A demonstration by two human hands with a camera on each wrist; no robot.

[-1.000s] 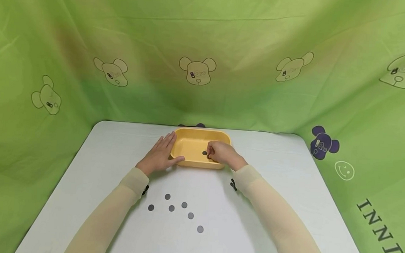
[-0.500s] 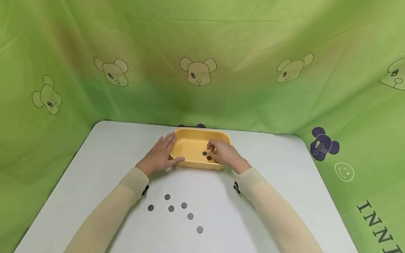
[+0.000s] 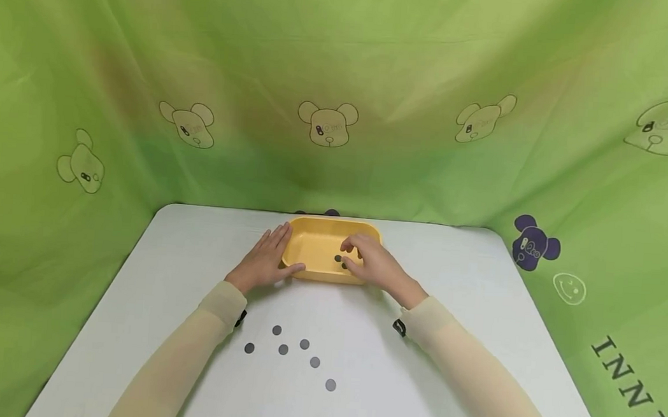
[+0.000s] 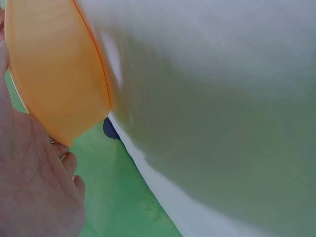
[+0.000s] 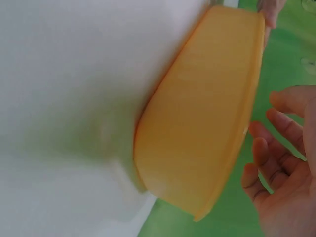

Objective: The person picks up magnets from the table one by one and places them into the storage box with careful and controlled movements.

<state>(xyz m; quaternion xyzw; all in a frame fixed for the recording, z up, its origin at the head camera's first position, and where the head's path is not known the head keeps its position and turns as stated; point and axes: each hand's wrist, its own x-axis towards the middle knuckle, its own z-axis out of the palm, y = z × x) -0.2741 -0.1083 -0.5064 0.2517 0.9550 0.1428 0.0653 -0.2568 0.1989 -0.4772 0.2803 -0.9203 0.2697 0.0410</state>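
A yellow rectangular tub [image 3: 307, 275] stands near the far edge of the white table. My left hand [image 3: 262, 259] rests against its left end, fingers straight along the side and thumb at the front rim; the left wrist view shows the palm beside the tub wall [image 4: 59, 69]. Over the tub's right part is my right hand [image 3: 373, 262], fingers and thumb apart with nothing between them. Below the fingers, a dark round disc [image 3: 338, 258] lies on the tub floor, and another [image 3: 344, 266] is partly covered by the thumb. The right wrist view shows loosely bent fingers [image 5: 269, 158] above the rim.
Several flat grey discs lie scattered on the table in front of the tub, among them a darker one [image 3: 249, 348] at left and a lighter one [image 3: 331, 385] nearest me. Green printed cloth [image 3: 324, 176] hangs around the table's back and sides.
My right hand has let go of a disc, which stays in the tub; its fingers have spread and the wrist has drawn back slightly. The left hand keeps its place. The head view has shifted slightly.
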